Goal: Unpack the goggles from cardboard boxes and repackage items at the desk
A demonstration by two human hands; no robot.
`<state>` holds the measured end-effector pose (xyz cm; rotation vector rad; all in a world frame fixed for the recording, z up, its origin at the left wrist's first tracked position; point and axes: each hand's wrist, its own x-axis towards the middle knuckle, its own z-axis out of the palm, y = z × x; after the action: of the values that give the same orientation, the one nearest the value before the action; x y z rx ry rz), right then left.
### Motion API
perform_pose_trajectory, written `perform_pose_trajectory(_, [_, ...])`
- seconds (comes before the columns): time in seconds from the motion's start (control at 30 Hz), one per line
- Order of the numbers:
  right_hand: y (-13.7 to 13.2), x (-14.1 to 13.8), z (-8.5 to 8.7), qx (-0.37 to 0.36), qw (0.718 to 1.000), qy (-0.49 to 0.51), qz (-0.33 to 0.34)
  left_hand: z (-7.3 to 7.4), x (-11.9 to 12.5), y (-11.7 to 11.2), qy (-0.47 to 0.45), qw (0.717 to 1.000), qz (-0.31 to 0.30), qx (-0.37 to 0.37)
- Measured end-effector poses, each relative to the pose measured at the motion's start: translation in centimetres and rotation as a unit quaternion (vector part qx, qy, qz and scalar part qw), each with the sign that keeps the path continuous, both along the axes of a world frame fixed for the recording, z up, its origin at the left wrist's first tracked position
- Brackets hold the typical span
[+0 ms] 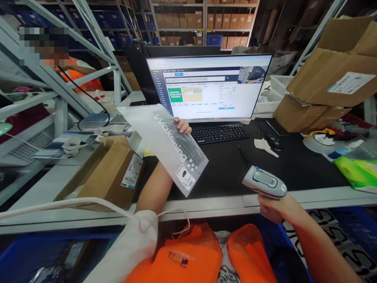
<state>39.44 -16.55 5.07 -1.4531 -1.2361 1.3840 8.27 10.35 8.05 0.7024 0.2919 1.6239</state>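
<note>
My left hand (183, 125) grips the right edge of a translucent plastic bag (153, 129) printed "Wakening", its fingers curled over the front. A white label (185, 177) with a small dark picture and codes sits at the bag's lower end. The bag is tilted above the desk, in front of the monitor. On the right, my right hand (272, 208) is wrapped around the handle of a grey barcode scanner (264, 182), held over the desk's front edge. The scanner's head points left, toward the bag but apart from it.
A lit monitor (206, 90) stands behind a black keyboard (220, 133). The mouse (273, 141) lies to its right. An open cardboard box (108, 177) is at left; stacked cartons (332, 67) rise at right. A white cable (73, 201) crosses the lower left. Another person (82, 72) sits far left.
</note>
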Motion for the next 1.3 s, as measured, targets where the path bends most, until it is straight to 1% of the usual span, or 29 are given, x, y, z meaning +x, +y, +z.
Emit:
perform_pose_trajectory(0.1, [0.2,-2.3,-0.2,-0.045,0.998,0.004,0.046,-1.5,0.6,0.1,0.015,1.000,-0.002,-0.001])
perform_pose_trajectory(0.17, [0.2,-3.3,-0.4,-0.069,0.994,-0.009,0.083,-1.9,1.0,0.0,0.031,0.999,0.009,-0.006])
perform_pose_trajectory(0.23, [0.1,-3.9,-0.4,-0.087,0.990,-0.019,0.106,-1.8,1.3,-0.1,0.037,0.999,0.025,-0.010])
perform_pose_trajectory(0.33, [-0.1,-4.6,0.2,-0.102,0.986,-0.004,0.134,-1.3,1.3,-0.4,0.028,0.999,0.030,-0.010])
perform_pose_trajectory(0.4, [-0.4,-5.0,0.6,-0.098,0.982,0.019,0.159,-0.9,1.0,-0.7,0.026,0.999,0.028,-0.017])
perform_pose_trajectory(0.47, [-0.7,-5.2,0.6,-0.091,0.981,0.031,0.171,-0.8,0.7,-0.9,0.036,0.999,0.025,-0.024])
perform_pose_trajectory(0.53, [-1.1,-5.1,0.1,-0.088,0.984,0.031,0.153,-0.8,0.4,-0.9,0.043,0.998,0.026,-0.024])
perform_pose_trajectory(0.6, [-1.2,-4.3,-0.8,-0.079,0.990,0.036,0.115,-1.1,0.3,-0.5,0.034,0.999,0.028,-0.013])
perform_pose_trajectory(0.7, [-0.3,-1.0,-1.6,-0.050,0.997,0.047,0.037,-1.5,0.2,0.4,-0.005,1.000,0.015,0.021])
perform_pose_trajectory(0.77, [0.5,1.9,-1.4,-0.041,0.999,0.027,-0.018,-1.6,0.1,0.8,-0.022,0.999,0.010,0.043])
perform_pose_trajectory(0.83, [0.9,4.3,-0.5,-0.037,0.997,-0.004,-0.072,-1.6,0.0,1.0,-0.019,0.999,0.015,0.045])
perform_pose_trajectory(0.9, [0.5,4.9,0.4,-0.037,0.995,-0.018,-0.090,-1.5,0.0,0.8,-0.014,0.999,0.027,0.029])
perform_pose_trajectory(0.97, [-0.4,3.4,1.1,-0.045,0.996,-0.018,-0.073,-1.3,0.0,0.6,-0.014,0.999,0.029,0.012])
perform_pose_trajectory(1.03, [-1.4,0.4,1.4,-0.078,0.996,-0.026,-0.020,-1.3,0.0,0.4,-0.020,1.000,0.020,0.001])
perform_pose_trajectory(1.1, [-1.9,-3.1,1.2,-0.087,0.995,-0.041,0.039,-1.2,0.2,0.1,-0.029,0.999,0.014,0.000])
perform_pose_trajectory(1.13, [-1.9,-4.7,1.1,-0.073,0.994,-0.049,0.069,-1.2,0.2,-0.1,-0.033,0.999,0.012,0.003])
perform_pose_trajectory(1.2, [-1.3,-7.0,0.7,-0.019,0.991,-0.062,0.119,-1.1,0.4,-0.4,-0.033,0.999,0.014,0.005])
perform_pose_trajectory(1.23, [-1.0,-7.6,0.6,0.004,0.988,-0.066,0.137,-1.0,0.4,-0.6,-0.029,0.999,0.016,0.001])
perform_pose_trajectory(1.3, [-0.3,-8.2,0.5,0.024,0.983,-0.057,0.175,-0.8,0.2,-0.6,-0.027,0.999,0.017,-0.008])
